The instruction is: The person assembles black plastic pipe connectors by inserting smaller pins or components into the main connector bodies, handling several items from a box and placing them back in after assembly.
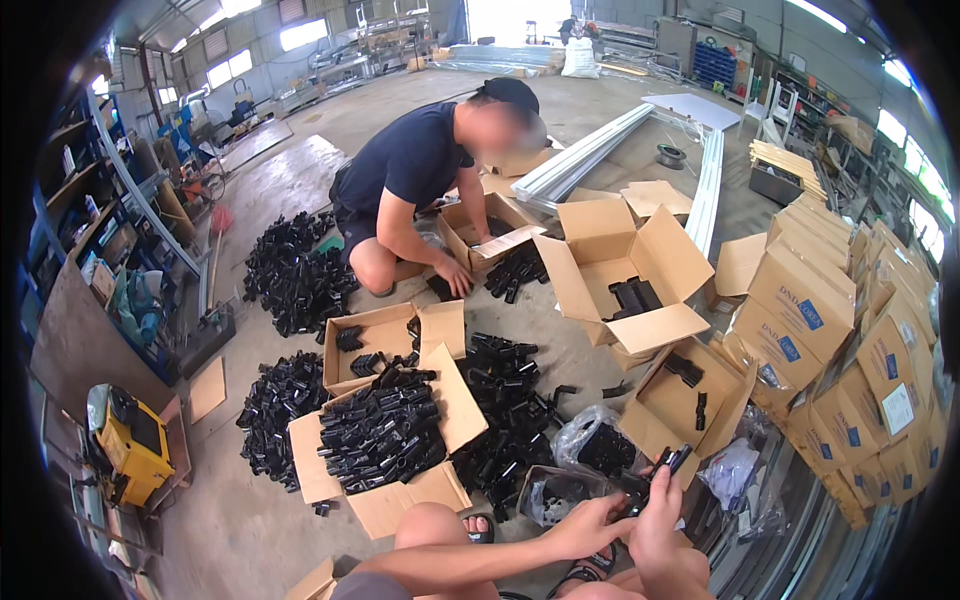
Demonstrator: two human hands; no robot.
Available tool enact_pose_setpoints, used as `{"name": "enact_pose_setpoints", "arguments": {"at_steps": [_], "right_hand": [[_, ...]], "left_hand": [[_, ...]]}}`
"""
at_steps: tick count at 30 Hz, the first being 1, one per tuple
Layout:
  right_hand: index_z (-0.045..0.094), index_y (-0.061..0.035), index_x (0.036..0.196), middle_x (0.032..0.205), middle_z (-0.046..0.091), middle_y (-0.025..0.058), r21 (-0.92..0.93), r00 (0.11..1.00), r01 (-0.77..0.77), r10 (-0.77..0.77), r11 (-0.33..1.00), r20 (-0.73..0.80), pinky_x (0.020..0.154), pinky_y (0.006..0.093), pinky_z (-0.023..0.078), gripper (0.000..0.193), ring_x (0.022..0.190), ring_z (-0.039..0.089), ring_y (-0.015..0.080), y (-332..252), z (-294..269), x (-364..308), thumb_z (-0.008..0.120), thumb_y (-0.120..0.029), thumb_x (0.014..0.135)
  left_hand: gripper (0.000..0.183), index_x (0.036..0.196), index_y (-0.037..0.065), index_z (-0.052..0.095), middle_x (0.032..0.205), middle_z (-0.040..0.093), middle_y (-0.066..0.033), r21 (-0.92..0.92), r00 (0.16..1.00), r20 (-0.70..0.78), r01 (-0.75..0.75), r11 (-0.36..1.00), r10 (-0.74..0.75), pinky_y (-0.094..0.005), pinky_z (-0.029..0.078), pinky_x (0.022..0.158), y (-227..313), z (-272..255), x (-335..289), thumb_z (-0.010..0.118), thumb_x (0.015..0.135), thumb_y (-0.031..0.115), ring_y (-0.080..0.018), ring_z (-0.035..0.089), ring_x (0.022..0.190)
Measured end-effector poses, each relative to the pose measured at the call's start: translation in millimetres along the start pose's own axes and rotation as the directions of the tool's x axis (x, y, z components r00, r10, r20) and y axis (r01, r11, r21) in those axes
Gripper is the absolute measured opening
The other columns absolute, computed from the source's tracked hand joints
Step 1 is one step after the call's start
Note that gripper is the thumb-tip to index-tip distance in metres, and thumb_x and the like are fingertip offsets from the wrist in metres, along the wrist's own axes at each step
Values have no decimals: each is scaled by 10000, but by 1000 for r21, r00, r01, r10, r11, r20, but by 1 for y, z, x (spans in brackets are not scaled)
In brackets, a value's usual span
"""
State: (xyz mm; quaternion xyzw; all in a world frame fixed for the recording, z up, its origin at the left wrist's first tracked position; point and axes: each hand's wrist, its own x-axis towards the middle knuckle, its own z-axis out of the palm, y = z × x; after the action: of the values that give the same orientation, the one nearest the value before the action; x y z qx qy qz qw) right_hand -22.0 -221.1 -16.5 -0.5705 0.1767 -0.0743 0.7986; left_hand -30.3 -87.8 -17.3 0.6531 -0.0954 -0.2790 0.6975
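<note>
Both my hands are together at the lower right. My right hand (654,522) is closed round black tubular fittings (672,460) that stick up past its fingers; how many it holds I cannot tell. Against it, the fingers of my left hand (588,526) pinch a black fitting (634,486), partly hidden by the hands. Just beyond them stands an open carton (650,405) with a few black fittings inside. Left of my hands lies a clear plastic bag (545,490) with small dark pieces in it. A carton heaped with black fittings (385,430) stands further left.
A co-worker (410,170) crouches ahead, hands at a carton (468,240) and black parts. Piles of black fittings (290,275) cover the floor. Another open carton (650,245) stands ahead. Stacked sealed cartons (800,300) line the right; a yellow machine (130,450) stands left.
</note>
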Motion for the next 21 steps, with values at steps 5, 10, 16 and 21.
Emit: {"name": "enact_pose_setpoints", "arguments": {"at_steps": [5, 10, 16, 21], "right_hand": [[449, -11, 1296, 1033, 559, 70, -212, 988, 132, -111, 968, 107, 917, 320, 428, 318, 993, 537, 162, 7, 8, -11, 430, -229, 1065], [461, -11, 1257, 1067, 577, 77, -253, 983, 160, -131, 954, 128, 897, 314, 440, 288, 988, 547, 156, 8, 7, -8, 428, -224, 1066], [456, -35, 1252, 1101, 595, 79, -168, 990, 73, -52, 983, 128, 930, 318, 439, 265, 1028, 551, 148, 8, 8, -8, 437, -225, 1069], [459, -34, 1249, 1208, 601, 117, -161, 981, 99, -69, 982, 180, 1010, 335, 408, 258, 1119, 551, 173, 2, 13, -9, 458, -210, 1060]], "left_hand": [[304, 891, -53, 594, 662, 575, -123, 169, 992, -109, -47, 985, 66, -354, 419, 551, -15, -5, -3, 672, 941, 237, -112, 478, 620], [300, 918, -42, 578, 676, 554, -149, 185, 994, -54, -83, 979, 95, -357, 417, 571, -1, -14, -9, 641, 958, 248, -121, 485, 642], [283, 954, -32, 564, 735, 596, -211, 165, 992, -91, -76, 983, 92, -403, 433, 590, 0, -11, -10, 644, 949, 240, -271, 575, 635], [372, 899, -60, 560, 728, 593, -185, 461, 945, -148, -194, 866, 291, -428, 471, 591, -13, -14, -6, 701, 904, 284, -253, 670, 631]]}}
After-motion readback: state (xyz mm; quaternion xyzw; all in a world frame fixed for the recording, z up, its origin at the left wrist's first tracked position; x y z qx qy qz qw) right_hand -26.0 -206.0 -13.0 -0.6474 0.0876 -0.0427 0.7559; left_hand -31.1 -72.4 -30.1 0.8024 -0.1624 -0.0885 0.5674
